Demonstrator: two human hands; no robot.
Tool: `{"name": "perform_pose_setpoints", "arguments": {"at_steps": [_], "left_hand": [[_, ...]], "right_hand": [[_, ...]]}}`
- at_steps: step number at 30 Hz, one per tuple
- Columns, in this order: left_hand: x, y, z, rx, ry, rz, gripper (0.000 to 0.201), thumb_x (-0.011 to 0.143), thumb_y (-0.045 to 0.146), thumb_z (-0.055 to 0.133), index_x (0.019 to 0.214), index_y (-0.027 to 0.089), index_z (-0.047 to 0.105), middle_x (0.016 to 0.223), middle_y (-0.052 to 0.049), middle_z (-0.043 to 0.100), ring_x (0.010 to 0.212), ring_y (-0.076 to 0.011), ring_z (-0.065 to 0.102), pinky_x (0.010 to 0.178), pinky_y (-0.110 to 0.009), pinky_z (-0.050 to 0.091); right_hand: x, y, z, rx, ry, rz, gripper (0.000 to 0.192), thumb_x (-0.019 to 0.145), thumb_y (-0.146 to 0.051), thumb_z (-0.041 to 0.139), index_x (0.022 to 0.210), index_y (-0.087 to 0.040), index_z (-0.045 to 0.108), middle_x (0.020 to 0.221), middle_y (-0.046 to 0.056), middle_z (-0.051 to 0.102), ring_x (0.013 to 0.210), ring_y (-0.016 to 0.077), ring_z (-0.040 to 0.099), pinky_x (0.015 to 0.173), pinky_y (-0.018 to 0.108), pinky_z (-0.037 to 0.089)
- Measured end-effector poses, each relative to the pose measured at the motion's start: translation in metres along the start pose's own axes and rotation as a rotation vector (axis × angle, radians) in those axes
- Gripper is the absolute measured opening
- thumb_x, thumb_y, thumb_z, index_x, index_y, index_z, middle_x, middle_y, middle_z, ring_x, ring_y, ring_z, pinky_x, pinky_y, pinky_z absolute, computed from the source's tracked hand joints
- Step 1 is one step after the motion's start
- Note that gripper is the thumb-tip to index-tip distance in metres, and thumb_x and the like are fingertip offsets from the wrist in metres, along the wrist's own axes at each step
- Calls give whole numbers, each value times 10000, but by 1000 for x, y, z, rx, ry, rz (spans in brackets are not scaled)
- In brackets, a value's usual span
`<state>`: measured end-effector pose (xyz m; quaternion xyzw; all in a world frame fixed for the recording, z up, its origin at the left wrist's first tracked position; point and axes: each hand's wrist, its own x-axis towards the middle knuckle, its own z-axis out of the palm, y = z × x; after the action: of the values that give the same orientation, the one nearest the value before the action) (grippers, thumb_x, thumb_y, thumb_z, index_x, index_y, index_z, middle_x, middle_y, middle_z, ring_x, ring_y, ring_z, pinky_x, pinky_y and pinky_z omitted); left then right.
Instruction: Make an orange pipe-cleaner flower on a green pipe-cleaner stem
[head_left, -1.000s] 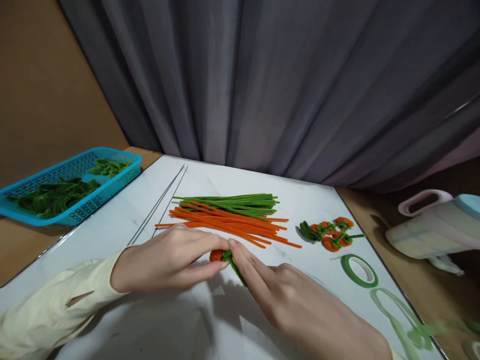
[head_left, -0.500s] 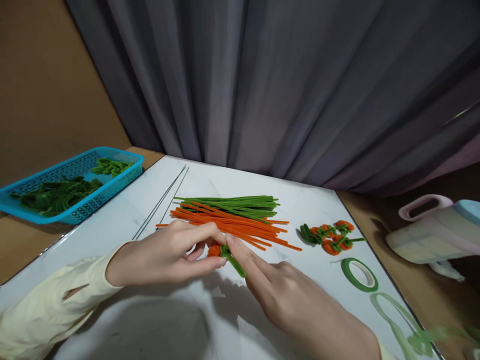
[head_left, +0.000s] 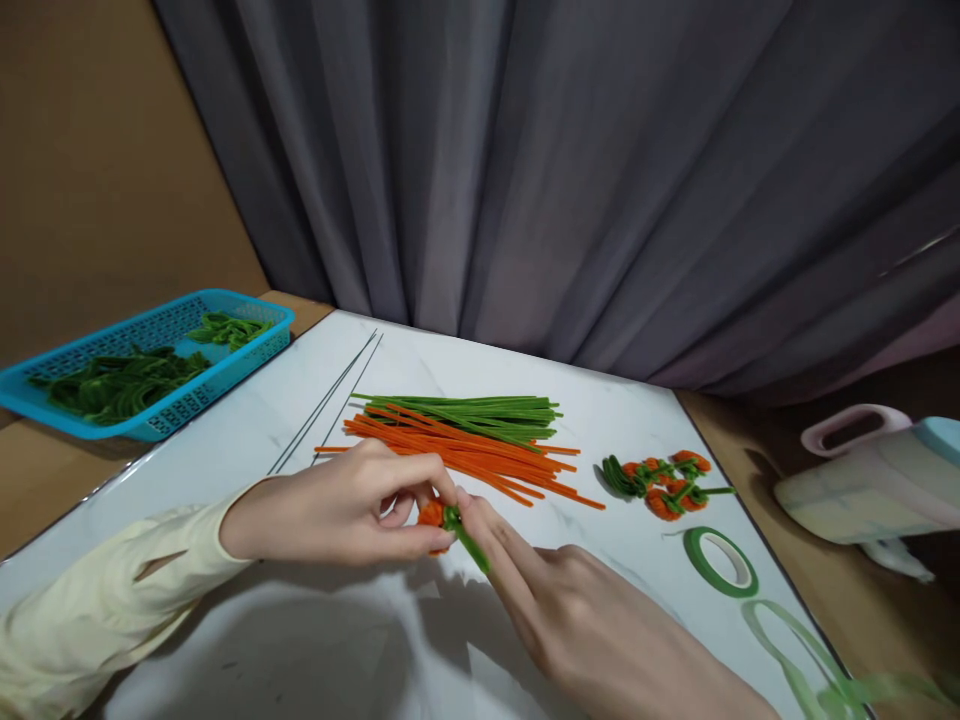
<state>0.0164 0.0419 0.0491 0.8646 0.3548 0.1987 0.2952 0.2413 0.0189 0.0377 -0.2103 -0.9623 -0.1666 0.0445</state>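
Note:
Between my hands, above the white marbled board, is a small orange pipe-cleaner pumpkin (head_left: pixel 430 515) with a green stem (head_left: pixel 472 545) pointing down to the right. My left hand (head_left: pixel 352 505) pinches the orange part between thumb and fingers. My right hand (head_left: pixel 570 600) has its fingertips closed at the green top, where stem and orange part meet; the fingers partly hide it. Just beyond lie orange pipe cleaners (head_left: pixel 457 450), with a bundle of green pipe cleaners (head_left: pixel 480 412) behind them. Several finished-looking orange and green pieces (head_left: pixel 667 482) sit in a cluster to the right.
A roll of green tape (head_left: pixel 697 560) lies at the right, with a loose strip of green tape (head_left: pixel 787 640) nearer me. Thin dark wires (head_left: pixel 330 400) rest at the left. A blue basket (head_left: pixel 150 425) holds green pieces. A pale jug (head_left: pixel 862 480) stands far right, a grey curtain (head_left: pixel 480 180) behind.
The view has shifted slightly. Both hands stay together on the orange piece, with only a small change in the fingers at its green top.

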Motion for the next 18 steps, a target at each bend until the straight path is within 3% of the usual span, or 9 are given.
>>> {"name": "perform_pose_setpoints", "arguments": {"at_steps": [8, 12, 18], "left_hand": [[-1, -4, 2, -42, 74, -22, 152, 837, 261, 563, 938, 147, 570, 491, 87, 403, 427, -58, 373, 425, -153, 324], [1, -3, 1, -63, 79, -21, 137, 835, 255, 566, 917, 146, 560, 486, 87, 403, 426, -60, 377, 413, -153, 325], [1, -2, 1, -115, 58, -35, 132, 828, 243, 580, 909, 141, 563, 493, 87, 405, 427, -55, 375, 414, -158, 306]], "right_hand": [[4, 4, 4, 43, 25, 16, 693, 664, 43, 345, 1356, 60, 309, 1359, 205, 386, 459, 123, 541, 382, 269, 444], [6, 7, 4, 84, 29, 42, 610, 717, 35, 327, 1325, 75, 358, 1328, 220, 425, 488, 133, 579, 397, 265, 476], [5, 6, -1, 71, 14, 9, 645, 696, 34, 327, 1340, 43, 358, 1332, 206, 433, 526, 137, 601, 435, 261, 501]]}}
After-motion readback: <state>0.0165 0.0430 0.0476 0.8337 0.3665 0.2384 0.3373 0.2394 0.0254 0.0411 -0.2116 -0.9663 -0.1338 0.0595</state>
